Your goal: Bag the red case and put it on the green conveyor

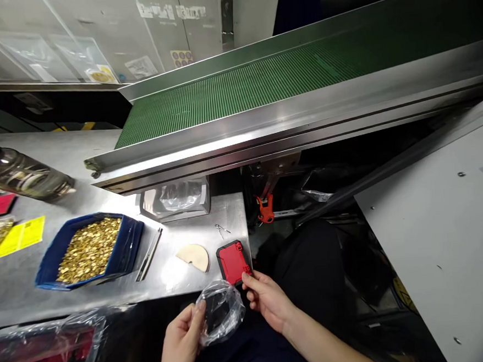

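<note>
My left hand (185,334) is closed on a crumpled clear plastic bag (234,312), gripping its left side between thumb and fingers. The bag's mouth looks rounded and spread apart. Just right of it, my right hand (268,297) pinches the lower right corner of a small red and black case (232,263) at the table's front corner. Whether the case rests fully on the metal cannot be made out. A pale half-round disc (195,256) and small metal tweezers or a clip (222,230) lie behind these on the table.
A blue bin (132,238) of gold-coloured pieces and a knife-like tool (149,255) stand left on the metal table (170,282). A green conveyor (218,91) crosses behind. A bottle (29,171) lies left; a plastic-lined crate (93,346) with red items sits lower left.
</note>
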Demonstrator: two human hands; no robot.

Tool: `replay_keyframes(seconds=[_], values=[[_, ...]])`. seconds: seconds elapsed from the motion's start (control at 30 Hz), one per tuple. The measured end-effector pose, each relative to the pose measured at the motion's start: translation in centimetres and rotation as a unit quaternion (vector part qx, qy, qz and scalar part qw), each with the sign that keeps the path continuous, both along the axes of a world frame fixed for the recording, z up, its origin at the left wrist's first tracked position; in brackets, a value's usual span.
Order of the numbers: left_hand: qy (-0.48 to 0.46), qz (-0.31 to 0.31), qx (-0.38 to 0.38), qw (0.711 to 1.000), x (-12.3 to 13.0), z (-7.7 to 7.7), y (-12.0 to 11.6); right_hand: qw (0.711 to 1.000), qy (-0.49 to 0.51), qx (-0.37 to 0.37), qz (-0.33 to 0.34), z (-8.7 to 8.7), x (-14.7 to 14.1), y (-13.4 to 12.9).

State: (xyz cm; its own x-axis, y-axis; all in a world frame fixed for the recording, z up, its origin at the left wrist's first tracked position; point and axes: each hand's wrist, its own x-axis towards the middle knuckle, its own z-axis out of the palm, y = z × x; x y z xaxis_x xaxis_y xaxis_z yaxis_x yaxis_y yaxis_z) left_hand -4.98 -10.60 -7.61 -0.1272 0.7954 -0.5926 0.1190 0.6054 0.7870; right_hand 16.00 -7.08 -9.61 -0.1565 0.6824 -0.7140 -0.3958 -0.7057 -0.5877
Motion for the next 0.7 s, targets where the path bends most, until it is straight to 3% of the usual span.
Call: replay_keyframes(seconds=[0.13, 0.27, 0.33, 0.4, 0.53, 0.6, 0.7], values=[[0.051, -0.038, 0.016, 0.998, 0.7, -0.3, 0.2, 0.997, -0.066, 0.047, -0.014, 1.7, 2.0, -0.1], [0.100, -0.085, 0.023, 0.991, 1.4, -0.8, 0.8, 0.974, -0.149, 0.170, -0.017, 5.2, 4.4, -1.1], [0.111, -0.099, 0.032, 0.988, 1.8, -0.9, 1.2, 0.947, -0.203, 0.246, 0.025, 7.1, 5.2, -1.9], [0.110, -0.111, 0.041, 0.987, 2.2, -1.0, 1.5, 0.910, -0.265, 0.297, 0.119, 8.3, 5.6, -2.7], [0.138, -0.145, 0.076, 0.977, 3.2, -0.5, 1.8, 0.806, -0.389, 0.313, 0.318, 8.1, 5.0, -4.4], [0.192, -0.181, 0.121, 0.957, 3.8, -0.1, 1.7, 0.771, -0.429, 0.302, 0.361, 7.2, 4.5, -5.1], [0.302, -0.249, 0.220, 0.893, 4.7, 0.8, 1.4, 0.743, -0.484, 0.281, 0.367, 6.6, 4.2, -5.7]])
